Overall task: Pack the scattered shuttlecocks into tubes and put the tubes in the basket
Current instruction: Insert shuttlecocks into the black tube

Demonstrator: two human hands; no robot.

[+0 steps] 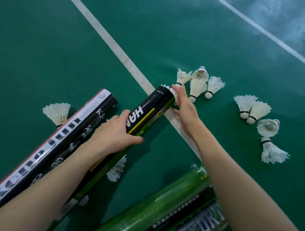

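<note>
Head view: our left hand (116, 130) grips the black tube (154, 106) at mid-length; our right hand (184, 105), fingers straight, presses a shuttlecock (164, 87) into its far mouth. We judge packing partly done: loose shuttlecocks (198, 86) lie far and right, spare tubes (148, 208) lie near.

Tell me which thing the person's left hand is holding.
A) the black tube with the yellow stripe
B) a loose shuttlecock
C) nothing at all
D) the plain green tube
A: the left hand grips the black tube round its middle, while the right hand touches the tube's far open end.
</note>
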